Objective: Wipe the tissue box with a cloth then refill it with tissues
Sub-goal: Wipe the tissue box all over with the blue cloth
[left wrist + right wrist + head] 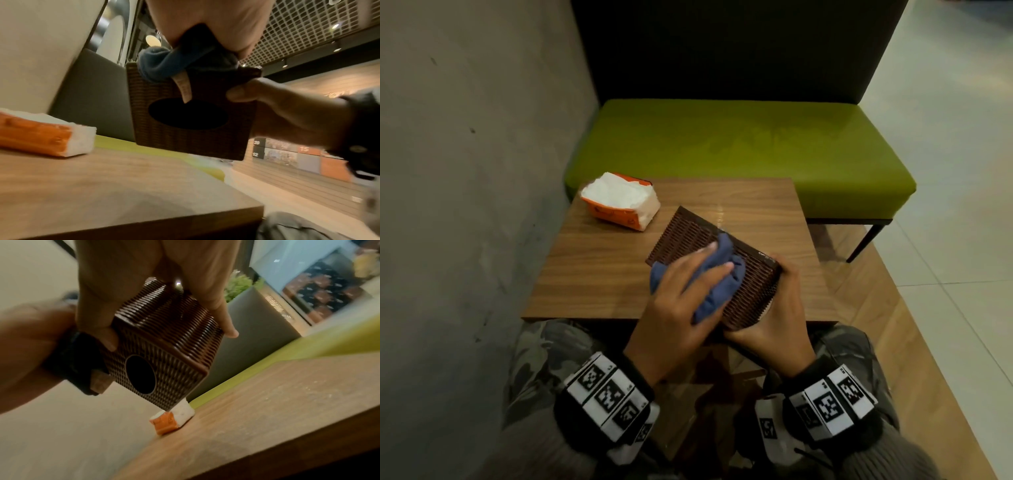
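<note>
Wiping step under way. Right hand (774, 318) grips box (698, 246) at near edge, tilted off table (599, 274). Left hand (678, 308) pinches cloth (719, 274) against ribbed side. Tissues (619, 202) at 10 o'clock, apart. Next: turn box, wipe remaining faces, then refill.

The tissue box (698, 236) is dark brown with a ribbed, woven-looking surface and a slight sheen, while the blue cloth (714, 277) on it looks soft and matt. The bench (602, 267) is smooth wood-grain; the tissue pack (621, 204) is white paper in glossy orange wrap.
</note>
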A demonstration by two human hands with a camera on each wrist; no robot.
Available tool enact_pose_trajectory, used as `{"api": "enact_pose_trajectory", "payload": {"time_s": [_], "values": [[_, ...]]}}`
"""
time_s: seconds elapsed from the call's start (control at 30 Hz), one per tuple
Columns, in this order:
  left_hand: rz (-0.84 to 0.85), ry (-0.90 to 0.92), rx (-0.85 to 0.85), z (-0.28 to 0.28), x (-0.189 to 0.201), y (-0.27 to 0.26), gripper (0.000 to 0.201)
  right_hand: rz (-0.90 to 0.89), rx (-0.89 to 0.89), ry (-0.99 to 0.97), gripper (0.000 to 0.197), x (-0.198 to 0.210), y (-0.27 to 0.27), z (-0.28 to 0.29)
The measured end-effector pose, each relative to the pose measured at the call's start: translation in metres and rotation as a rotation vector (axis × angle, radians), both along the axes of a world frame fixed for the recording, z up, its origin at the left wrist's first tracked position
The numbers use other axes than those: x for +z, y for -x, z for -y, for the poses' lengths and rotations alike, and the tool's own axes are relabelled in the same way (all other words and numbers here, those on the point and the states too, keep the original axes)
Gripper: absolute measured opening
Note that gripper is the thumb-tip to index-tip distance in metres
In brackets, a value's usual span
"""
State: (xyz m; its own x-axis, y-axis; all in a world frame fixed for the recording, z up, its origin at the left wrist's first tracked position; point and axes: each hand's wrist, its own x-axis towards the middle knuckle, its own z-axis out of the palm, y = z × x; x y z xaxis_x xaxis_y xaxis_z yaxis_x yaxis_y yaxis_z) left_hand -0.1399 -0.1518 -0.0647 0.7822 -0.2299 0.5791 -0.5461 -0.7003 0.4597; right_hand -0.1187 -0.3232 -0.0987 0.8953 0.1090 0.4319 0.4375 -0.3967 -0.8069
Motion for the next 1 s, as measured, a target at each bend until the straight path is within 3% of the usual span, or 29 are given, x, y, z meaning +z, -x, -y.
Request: {"api": "enact_pose_trajectory", "payload": {"time_s": [0.03,0.13,0.17,0.23,0.33,0.37,0.4,0.5,0.53,0.57,0.63,0.7,0.73,0.8,0.93,1.0], "values": [[-0.013,0.046,0.031,-0.005,-0.002,-0.003,0.041,0.01,0.015,0.009,0.109,0.0,0.001,0.001],[-0.131,0.415,0.339,-0.016,0.001,-0.025,0.039,0.012,0.057,0.009,0.105,0.0,0.003,-0.002],[-0.147,0.433,0.373,-0.012,0.004,-0.026,0.04,0.012,0.061,0.004,0.104,0.001,0.004,-0.004],[-0.095,0.294,0.241,0.007,0.007,-0.013,0.04,0.005,0.051,0.019,0.099,0.0,0.003,-0.009],[0.059,-0.013,-0.164,0.018,-0.003,0.011,0.042,-0.109,0.001,-0.023,0.08,0.0,0.001,-0.013],[0.074,-0.052,-0.184,0.014,-0.006,0.01,0.042,-0.115,-0.026,-0.009,0.079,0.0,0.0,-0.012],[0.05,-0.012,-0.117,0.01,-0.009,0.004,0.043,-0.093,-0.034,0.025,0.081,-0.001,0.0,-0.011],[-0.103,0.358,0.267,0.01,-0.002,-0.014,0.038,-0.023,0.021,0.034,0.102,-0.002,0.0,-0.011],[-0.102,0.374,0.301,0.014,0.001,-0.013,0.038,-0.018,0.028,0.029,0.103,-0.003,0.001,-0.011],[-0.07,0.309,0.24,0.02,0.001,-0.008,0.039,-0.028,0.016,0.03,0.099,-0.005,0.001,-0.01],[0.046,0.054,-0.061,0.023,-0.005,0.008,0.044,-0.089,-0.026,-0.028,0.081,-0.008,0.001,-0.007],[0.17,-0.179,-0.299,0.009,-0.01,0.016,0.046,-0.115,-0.013,-0.054,0.081,-0.009,0.002,-0.003],[0.192,-0.207,-0.314,0.001,-0.012,0.013,0.044,-0.096,-0.015,-0.013,0.085,-0.009,0.002,-0.001],[0.106,-0.08,-0.157,-0.012,-0.016,0.0,0.041,-0.085,0.01,0.037,0.098,-0.004,0.002,0.0],[-0.18,0.47,0.407,-0.033,-0.006,-0.038,0.027,0.014,0.127,0.061,0.105,0.003,0.004,0.008],[-0.239,0.527,0.482,-0.034,0.0,-0.048,0.027,0.017,0.147,0.065,0.106,0.004,0.002,0.008]]}}
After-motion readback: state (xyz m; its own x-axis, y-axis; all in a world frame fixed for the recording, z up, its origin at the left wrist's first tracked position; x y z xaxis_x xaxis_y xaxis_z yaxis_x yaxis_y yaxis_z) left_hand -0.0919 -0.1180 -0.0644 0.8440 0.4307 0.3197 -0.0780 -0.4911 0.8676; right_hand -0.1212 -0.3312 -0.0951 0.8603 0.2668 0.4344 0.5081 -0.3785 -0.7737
